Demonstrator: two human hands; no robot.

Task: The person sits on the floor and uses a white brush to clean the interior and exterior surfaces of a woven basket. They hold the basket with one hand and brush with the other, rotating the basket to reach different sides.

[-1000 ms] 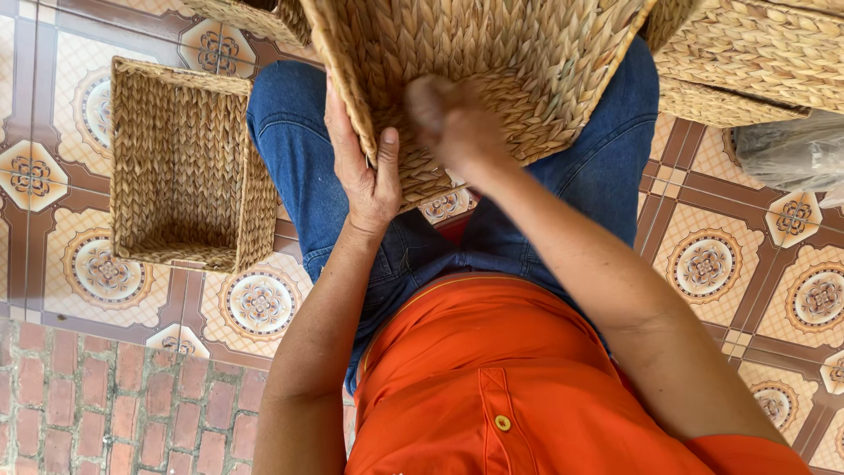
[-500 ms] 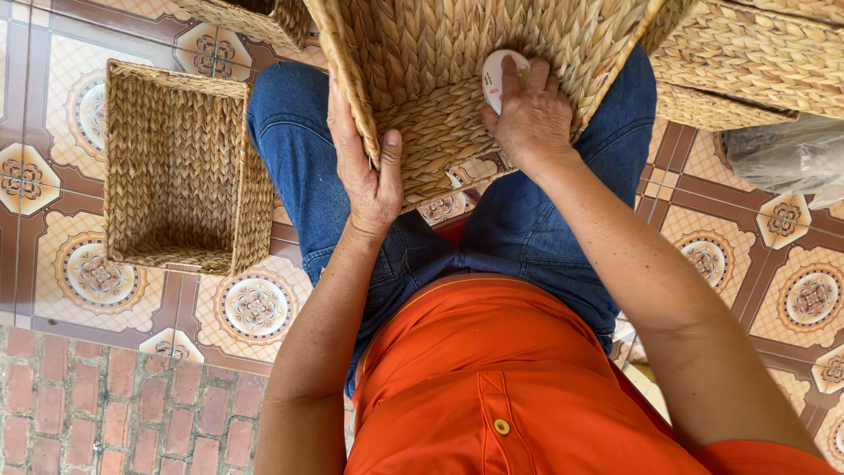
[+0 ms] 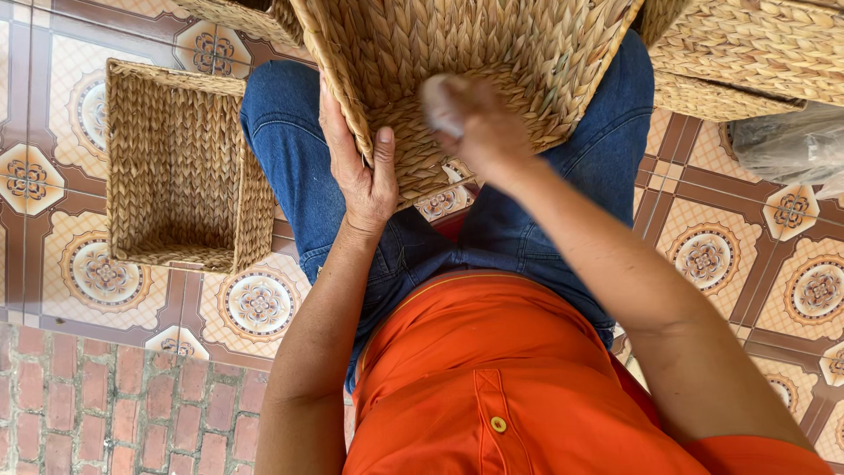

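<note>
A large woven straw basket (image 3: pixel 492 53) rests tilted on my lap, over my blue jeans. My left hand (image 3: pixel 362 167) grips its near left edge, thumb on the outer weave. My right hand (image 3: pixel 479 123) presses against the basket's underside and holds a small pale rounded object (image 3: pixel 437 104), blurred by motion; what it is I cannot tell.
A smaller rectangular woven basket (image 3: pixel 176 167) stands open on the patterned tile floor at my left. More woven baskets (image 3: pixel 747 53) are stacked at the upper right, with a grey plastic bag (image 3: pixel 791 145) beside them. A brick strip (image 3: pixel 105 405) runs along the lower left.
My right hand has slid leftward and down across the basket's surface with the pale object. The left hand keeps the same grip on the basket's edge.
</note>
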